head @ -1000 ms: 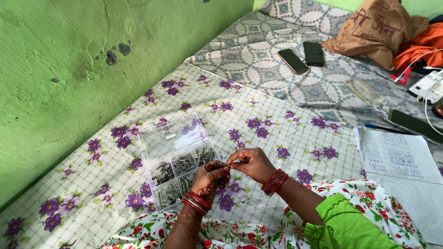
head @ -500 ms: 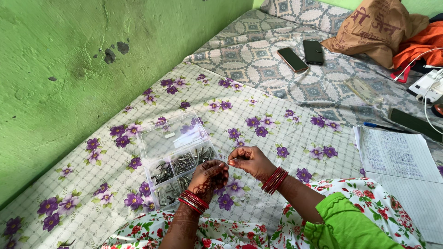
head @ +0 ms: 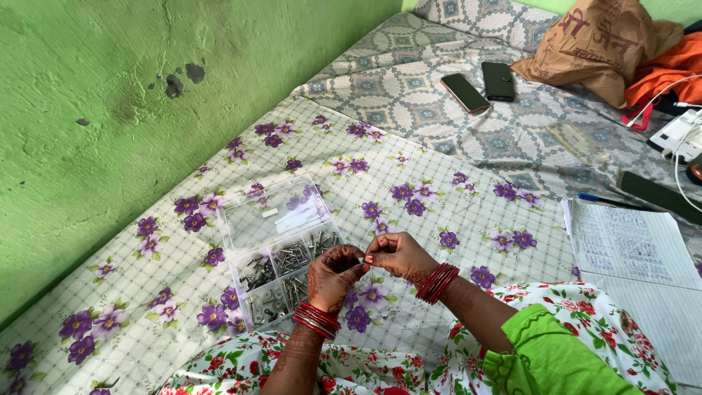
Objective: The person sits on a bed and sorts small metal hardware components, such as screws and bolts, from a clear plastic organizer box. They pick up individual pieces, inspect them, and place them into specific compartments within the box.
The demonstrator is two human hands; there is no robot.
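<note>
My left hand [head: 333, 274] and my right hand [head: 398, 256] meet fingertip to fingertip over the flowered sheet, pinching a small metal screw [head: 362, 259] between them. Both wrists wear red bangles. Just left of my hands lies a clear plastic compartment box [head: 241, 227] with its lid open; its sections hold several small screws and metal bits [head: 292, 257]. The screw itself is mostly hidden by my fingers.
A green wall [head: 110, 110] runs along the left. Two phones [head: 465, 92] lie on the patterned sheet farther back, next to a brown bag [head: 599, 44]. An open notebook [head: 632, 249] with a blue pen [head: 607, 199] lies at right, with a white charger [head: 676, 135] beyond.
My hands have stayed together beside the box, shifting only slightly; the fingers keep working the small part between them.
</note>
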